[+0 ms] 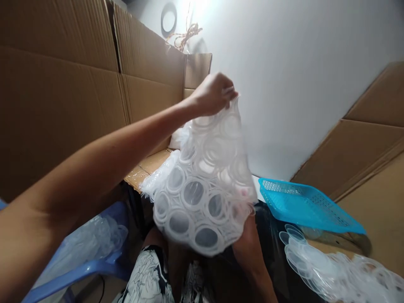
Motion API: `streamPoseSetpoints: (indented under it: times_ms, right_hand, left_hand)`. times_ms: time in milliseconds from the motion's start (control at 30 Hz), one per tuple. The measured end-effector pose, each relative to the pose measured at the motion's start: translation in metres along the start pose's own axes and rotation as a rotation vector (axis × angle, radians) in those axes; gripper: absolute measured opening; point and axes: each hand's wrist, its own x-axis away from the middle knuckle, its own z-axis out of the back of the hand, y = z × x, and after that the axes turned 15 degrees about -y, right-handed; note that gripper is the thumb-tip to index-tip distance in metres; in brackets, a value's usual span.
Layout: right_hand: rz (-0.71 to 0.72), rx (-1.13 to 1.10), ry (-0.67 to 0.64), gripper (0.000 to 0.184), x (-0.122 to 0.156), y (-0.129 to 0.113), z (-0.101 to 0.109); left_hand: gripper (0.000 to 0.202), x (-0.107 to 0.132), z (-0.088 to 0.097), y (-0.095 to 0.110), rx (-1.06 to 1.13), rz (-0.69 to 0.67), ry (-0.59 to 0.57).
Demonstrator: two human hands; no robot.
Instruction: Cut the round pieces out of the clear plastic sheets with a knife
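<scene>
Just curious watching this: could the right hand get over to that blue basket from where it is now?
Probably yes. The right hand is under the bag of clear plastic rings, supporting it, and the blue basket sits just beside it with nothing between. It would have to let go of the bag first.

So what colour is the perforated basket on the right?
Bright blue basket, seen in the head view, beside the loose clear plastic lids.

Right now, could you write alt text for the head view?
The left hand lifts a clear plastic bag of round lids by its top. The right hand is hidden behind it. A blue basket and loose lids lie at right.
</scene>
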Motion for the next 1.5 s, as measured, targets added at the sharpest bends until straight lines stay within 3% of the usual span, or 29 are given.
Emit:
streamPoseSetpoints:
  times_ms: [100, 233, 367, 500, 633, 700, 833, 900, 967, 1067, 1167, 1233, 1300, 1367, 1433, 1500]
  right_hand:
    - [0.058, -0.003, 0.071, 0.090, -0.034, -0.016, 0.022]
    - [0.099, 0.153, 0.079, 0.093, -0.067, -0.024, 0.059]
    - [0.119, 0.468, -0.011, 0.097, -0.100, -0.039, 0.050]
    - [-0.026, 0.657, -0.010, 0.051, -0.136, -0.040, 0.041]
    - [-0.102, 0.705, -0.021, 0.039, -0.157, -0.033, 0.079]
    - [-0.097, 0.620, -0.059, 0.037, -0.165, -0.031, 0.103]
    - [-0.130, 0.558, -0.192, 0.030, -0.189, -0.030, 0.132]
    - [-0.165, 0.666, -0.220, 0.026, -0.207, -0.031, 0.138]
    - [-0.214, 0.815, -0.197, 0.025, -0.228, -0.035, 0.145]
    - [-0.249, 0.953, -0.078, 0.025, -0.257, -0.045, 0.163]
    - [-0.164, 0.942, 0.083, 0.027, -0.269, -0.058, 0.185]
    - [-0.051, 0.917, 0.108, 0.027, -0.262, -0.064, 0.193]
    - [0.053, 0.917, 0.048, 0.027, -0.240, -0.065, 0.190]
    - [0.113, 0.926, -0.058, 0.031, -0.205, -0.059, 0.175]
    - [0.140, 0.909, -0.197, 0.035, -0.156, -0.043, 0.152]
    - [0.141, 0.861, -0.360, 0.038, -0.100, -0.020, 0.123]
  left_hand:
    - [0.035, 0.017, -0.027, 0.001, -0.013, 0.009, -0.019]
    - [0.026, 0.026, -0.038, -0.009, -0.014, -0.020, 0.034]
    - [0.026, 0.030, -0.055, -0.015, 0.051, -0.072, -0.049]
    - [0.026, 0.035, -0.067, -0.020, 0.049, -0.152, -0.139]
    - [0.029, 0.047, -0.055, -0.041, 0.017, -0.131, -0.158]
    - [0.028, 0.055, -0.046, -0.057, -0.045, -0.108, -0.284]
    - [0.012, 0.070, -0.040, -0.093, -0.122, 0.011, -0.672]
    - [0.007, 0.069, -0.045, -0.110, -0.147, 0.080, -0.725]
    - [0.012, 0.058, -0.053, -0.123, -0.243, 0.120, -0.625]
    - [0.015, 0.025, -0.059, -0.129, -0.386, 0.148, -0.347]
    - [0.023, -0.006, -0.054, -0.121, -0.417, 0.171, -0.158]
    - [0.028, -0.008, -0.050, -0.111, -0.418, 0.184, -0.048]
    - [0.030, 0.016, -0.050, -0.101, -0.372, 0.186, 0.045]
    - [0.032, 0.067, -0.059, -0.092, -0.275, 0.190, 0.090]
    - [0.030, 0.141, -0.081, -0.084, -0.212, 0.218, 0.082]
    - [0.029, 0.225, -0.111, -0.073, -0.146, 0.273, -0.014]
